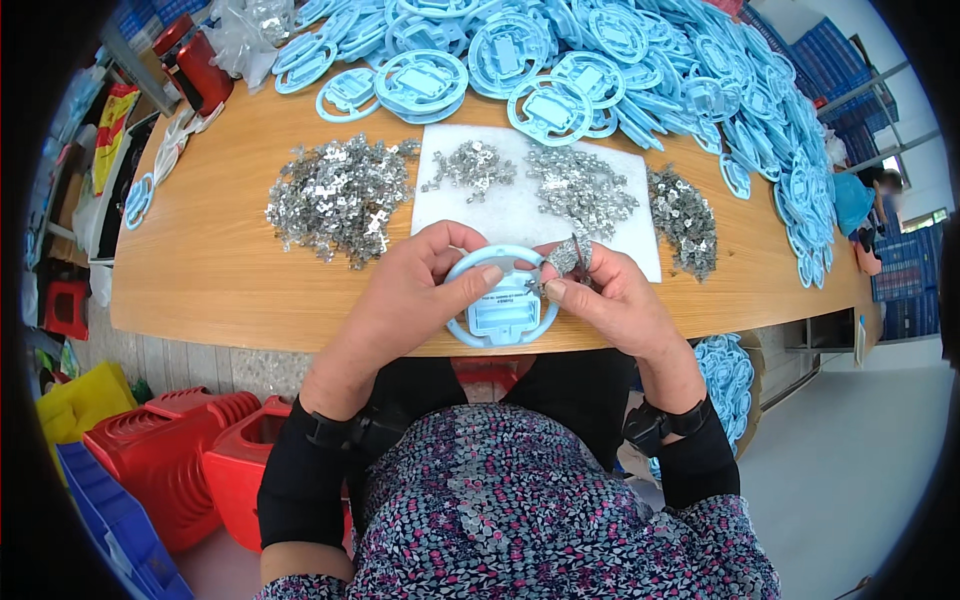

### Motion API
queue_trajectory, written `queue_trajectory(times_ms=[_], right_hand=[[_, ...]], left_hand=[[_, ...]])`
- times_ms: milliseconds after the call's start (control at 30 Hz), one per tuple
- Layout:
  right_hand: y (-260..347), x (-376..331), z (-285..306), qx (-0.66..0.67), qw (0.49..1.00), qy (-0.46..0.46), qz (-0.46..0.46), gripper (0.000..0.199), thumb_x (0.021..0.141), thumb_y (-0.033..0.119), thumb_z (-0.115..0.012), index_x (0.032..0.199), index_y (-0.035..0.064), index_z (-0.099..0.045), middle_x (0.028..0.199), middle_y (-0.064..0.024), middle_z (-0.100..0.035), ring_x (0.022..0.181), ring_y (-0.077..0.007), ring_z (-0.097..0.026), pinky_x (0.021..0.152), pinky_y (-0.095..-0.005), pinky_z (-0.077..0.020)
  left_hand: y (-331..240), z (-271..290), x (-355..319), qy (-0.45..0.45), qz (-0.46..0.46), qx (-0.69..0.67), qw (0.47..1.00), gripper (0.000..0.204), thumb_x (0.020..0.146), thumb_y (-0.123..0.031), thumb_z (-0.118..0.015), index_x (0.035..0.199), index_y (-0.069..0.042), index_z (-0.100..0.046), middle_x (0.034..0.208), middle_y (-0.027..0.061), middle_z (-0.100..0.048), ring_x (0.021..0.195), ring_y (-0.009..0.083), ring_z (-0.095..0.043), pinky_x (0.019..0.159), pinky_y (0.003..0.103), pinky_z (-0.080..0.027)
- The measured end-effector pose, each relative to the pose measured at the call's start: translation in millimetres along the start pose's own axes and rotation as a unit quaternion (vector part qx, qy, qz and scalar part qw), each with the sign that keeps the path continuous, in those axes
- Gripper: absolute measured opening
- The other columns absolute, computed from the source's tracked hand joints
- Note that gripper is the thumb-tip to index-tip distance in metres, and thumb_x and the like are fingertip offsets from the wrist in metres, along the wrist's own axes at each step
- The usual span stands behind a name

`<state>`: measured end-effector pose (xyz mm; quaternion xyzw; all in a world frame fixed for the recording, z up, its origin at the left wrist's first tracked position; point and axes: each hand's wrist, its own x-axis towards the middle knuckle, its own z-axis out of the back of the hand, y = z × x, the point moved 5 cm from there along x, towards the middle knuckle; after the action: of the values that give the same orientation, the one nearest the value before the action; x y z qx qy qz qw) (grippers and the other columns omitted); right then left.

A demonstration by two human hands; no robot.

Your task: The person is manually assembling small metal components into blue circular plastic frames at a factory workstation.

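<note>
Your left hand (420, 290) is closed on the light blue round plastic frame (500, 300): the thumb lies across its upper left rim and the other fingers curl behind it, so the grip is firm and partly hidden. The frame sits upright-facing between your two hands, just above the near edge of the wooden table (210, 260), with its rectangular centre panel turned toward you.

Your right hand (610, 300) is pinched nearly closed. Thumb and forefinger hold a few small metal clips (565, 257) at the frame's right rim, and the fingertips touch the frame there. How many clips are in the pinch cannot be told.

Beyond your fingertips lies a white sheet (500, 215), carrying two loose heaps of the same metal parts. A larger heap of metal pieces (340, 195) lies on the bare wood beyond and to the left of your left fingers. Another heap (685, 220) lies beyond and to the right of your right fingers, at the sheet's edge.

Farther off, well past the sheet, a big pile of blue frames (620, 60) covers the far side of the table and runs down its right edge.

Below your left wrist, off the table, stand stacked red plastic stools (190, 450).
</note>
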<state>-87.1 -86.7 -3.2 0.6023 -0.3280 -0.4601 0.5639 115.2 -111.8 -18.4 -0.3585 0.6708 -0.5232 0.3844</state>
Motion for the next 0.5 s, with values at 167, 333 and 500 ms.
queue_trajectory(times_ms=[167,333,500], right_hand=[[-6.3,-6.7,2.8,0.089,0.995,-0.032,-0.020,0.027,0.098,0.016,-0.066,0.121,0.0004,-0.064,0.105,0.0016,-0.067,0.094,-0.0043,-0.057,0.085,-0.0227,-0.0472],[-10.3,-2.5,4.0,0.041,0.999,-0.010,-0.012,0.029,0.098,0.016,-0.066,0.122,0.0004,-0.064,0.103,0.0021,-0.066,0.092,-0.0031,-0.056,0.081,-0.0220,-0.0467],[-2.9,-2.0,3.1,0.002,1.000,-0.014,-0.018,0.026,0.097,0.014,-0.067,0.120,0.0005,-0.065,0.106,0.0028,-0.065,0.086,-0.0025,-0.053,0.075,-0.0216,-0.0456]], left_hand=[[16.8,1.9,-2.9,-0.017,0.010,-0.063,0.998,0.025,0.098,-0.015,-0.068,0.113,-0.002,-0.052,0.093,0.0044,-0.068,0.079,0.0051,-0.061,0.065,0.022,-0.050],[1.5,-10.5,-7.3,0.036,0.016,0.096,0.995,0.045,0.090,-0.019,-0.077,0.125,-0.004,-0.052,0.095,0.0060,-0.066,0.084,0.0073,-0.060,0.072,0.023,-0.051],[2.7,-18.1,1.7,0.066,0.011,0.139,0.988,0.051,0.086,-0.015,-0.079,0.127,-0.005,-0.051,0.097,0.0039,-0.064,0.088,0.0072,-0.059,0.075,0.024,-0.051]])
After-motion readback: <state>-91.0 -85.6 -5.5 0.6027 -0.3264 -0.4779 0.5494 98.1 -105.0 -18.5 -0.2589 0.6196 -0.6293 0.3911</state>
